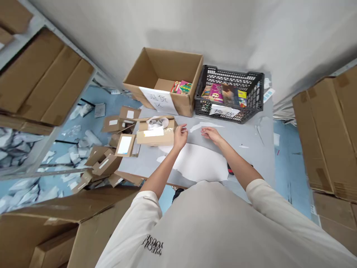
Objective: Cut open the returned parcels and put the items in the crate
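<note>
My left hand [181, 137] is at the right end of a small opened cardboard box [156, 138]; whether it touches the box I cannot tell. Its fingers are loosely bent and apart, with nothing visible in them. Crumpled white paper [158, 123] pokes out of the box top, and a white label is on its side. Over the grey table [251, 147], my right hand [212, 134] is held with fingers stretched toward the left hand and holds nothing. A white sheet [202, 162] lies on the table below and between my hands.
At the back stand a large open carton [182, 106] and a black plastic crate [252, 100], both with colourful boxed items inside. A small labelled box [124, 145] sits at the left table edge. Discarded cartons [107, 163] pile up on the floor. A red-and-black object [230, 169] is partly behind my right forearm.
</note>
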A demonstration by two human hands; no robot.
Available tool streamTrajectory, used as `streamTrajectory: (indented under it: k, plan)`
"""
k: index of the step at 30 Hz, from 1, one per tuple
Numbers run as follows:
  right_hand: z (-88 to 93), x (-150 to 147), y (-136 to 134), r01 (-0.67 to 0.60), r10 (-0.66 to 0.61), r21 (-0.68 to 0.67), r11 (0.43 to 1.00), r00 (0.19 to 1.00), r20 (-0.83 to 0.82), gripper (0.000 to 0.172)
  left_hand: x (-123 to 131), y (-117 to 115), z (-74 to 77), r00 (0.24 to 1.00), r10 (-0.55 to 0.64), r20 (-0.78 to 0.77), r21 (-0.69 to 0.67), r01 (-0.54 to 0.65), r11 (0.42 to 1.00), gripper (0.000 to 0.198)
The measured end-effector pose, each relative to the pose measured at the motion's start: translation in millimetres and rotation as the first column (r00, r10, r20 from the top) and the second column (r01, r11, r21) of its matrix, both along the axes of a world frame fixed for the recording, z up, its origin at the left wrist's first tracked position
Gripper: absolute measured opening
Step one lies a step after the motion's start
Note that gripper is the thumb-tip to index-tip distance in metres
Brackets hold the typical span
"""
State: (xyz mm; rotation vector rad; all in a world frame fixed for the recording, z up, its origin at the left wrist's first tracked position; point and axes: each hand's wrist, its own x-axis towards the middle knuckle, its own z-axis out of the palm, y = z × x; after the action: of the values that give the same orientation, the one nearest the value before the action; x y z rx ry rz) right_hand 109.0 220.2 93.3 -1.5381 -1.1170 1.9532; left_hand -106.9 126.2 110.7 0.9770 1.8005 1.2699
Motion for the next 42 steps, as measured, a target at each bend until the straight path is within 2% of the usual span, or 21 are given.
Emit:
streamTrajectory:
  k: [2,4,6,8,10,11,13,17,20,24,27,29,32,35,37,38,40,42]
  plan:
    - [-0.6,-33,-18,-0.123,0.124,0.037,0.992,0.992,-0.010,0.027,-38,-34,6.4,0.985,0.110,-0.132,0.006,-0.110,0.994,0.039]
    - [-1.4,-66,-34,-0.200,0.202,0.103,0.974,0.979,-0.002,0.035,-79,-64,10.0,0.934,0.248,-0.258,-0.019,-0.262,0.965,0.047]
    - [-2.8,-96,-48,-0.228,0.225,0.164,0.960,0.974,0.034,0.046,-117,-89,9.6,0.869,0.370,-0.328,-0.070,-0.413,0.908,0.060]
    - [-4.8,-124,-59,-0.208,0.194,0.182,0.961,0.976,0.095,0.056,-150,-104,5.7,0.846,0.420,-0.329,-0.139,-0.483,0.865,0.071]
    - [-6.7,-148,-69,-0.171,0.144,0.164,0.972,0.976,0.165,0.060,-175,-112,-0.5,0.875,0.385,-0.294,-0.191,-0.448,0.873,0.076]
    - [-7.5,-159,-75,-0.157,0.126,0.154,0.976,0.973,0.194,0.058,-185,-113,-3.8,0.899,0.339,-0.277,-0.205,-0.400,0.893,0.076]
    - [-8.2,-177,-87,-0.138,0.098,0.156,0.978,0.967,0.236,0.051,-202,-114,-9.8,0.908,0.318,-0.272,-0.226,-0.382,0.896,0.079]
    - [-1.8,-199,-111,-0.075,-0.043,0.305,0.949,0.931,0.363,0.039,-224,-115,-12.7,0.955,0.241,-0.174,-0.227,-0.277,0.934,0.075]
    - [15.2,-206,-120,-0.053,-0.157,0.475,0.878,0.907,0.391,0.041,-239,-119,1.1,0.972,0.175,-0.157,-0.134,-0.197,0.971,0.074]
    - [48.8,-238,-114,-0.047,-0.161,0.634,0.772,0.950,0.267,0.052,-275,-132,36.8,0.951,0.214,-0.224,0.057,-0.207,0.977,0.077]
    - [67.8,-298,-104,-0.105,-0.084,0.682,0.723,0.967,0.239,0.056,-319,-154,57.1,0.909,0.313,-0.277,0.105,-0.295,0.950,0.079]
    - [71.8,-351,-101,-0.160,-0.010,0.685,0.710,0.971,0.238,0.057,-354,-177,59.8,0.875,0.383,-0.296,0.101,-0.370,0.923,0.080]
    - [62.3,-430,-108,-0.246,0.151,0.674,0.697,0.969,0.197,0.057,-405,-220,46.1,0.815,0.487,-0.313,0.066,-0.493,0.867,0.082]
    - [36.2,-485,-121,-0.367,0.302,0.593,0.716,0.930,0.211,0.069,-440,-263,15.5,0.751,0.584,-0.309,0.004,-0.613,0.790,0.081]
    - [13.8,-500,-130,-0.461,0.354,0.492,0.738,0.886,0.300,0.077,-447,-286,-10.4,0.721,0.631,-0.286,-0.083,-0.675,0.733,0.079]
    - [2.4,-501,-133,-0.505,0.370,0.441,0.742,0.857,0.360,0.078,-446,-295,-23.7,0.737,0.631,-0.241,-0.145,-0.671,0.728,0.073]
    - [-18.3,-496,-139,-0.580,0.397,0.348,0.737,0.787,0.473,0.079,-435,-305,-48.8,0.808,0.585,-0.074,-0.297,-0.578,0.760,0.060]
    - [-34.5,-485,-143,-0.622,0.426,0.279,0.732,0.737,0.525,0.080,-418,-307,-69.2,0.828,0.548,0.118,-0.429,-0.455,0.780,0.060]
